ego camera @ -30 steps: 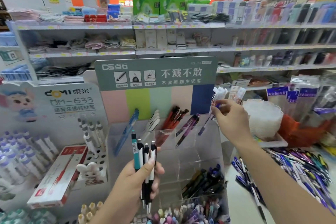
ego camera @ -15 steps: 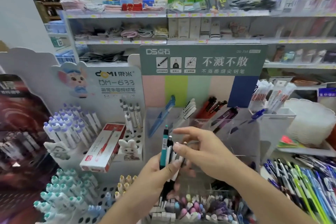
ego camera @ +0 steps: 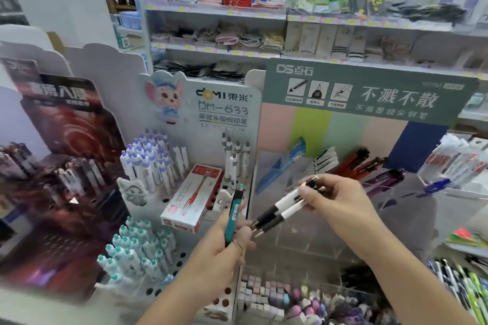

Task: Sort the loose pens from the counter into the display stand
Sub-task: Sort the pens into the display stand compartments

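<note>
My left hand grips a teal pen, held upright. My right hand pinches two black-and-white pens by their upper ends; they slant down-left, tips by my left fingers. Both hands hover in front of the clear acrylic display stand, whose back row holds blue, white, red and purple pens. To its left is the white DM-633 peg stand with purple-capped and teal-capped pens. Loose pens lie on the counter at the lower right.
A red-and-white pen box lies on the peg stand. A dark red display stands at far left. Pastel pens fill the acrylic stand's front bins. A white tray of packaged refills sits at right. Store shelves run behind.
My right hand came back from the refill tray at the right, reached my left hand and pulled two black-and-white pens out of the bundle. The view swung left.
</note>
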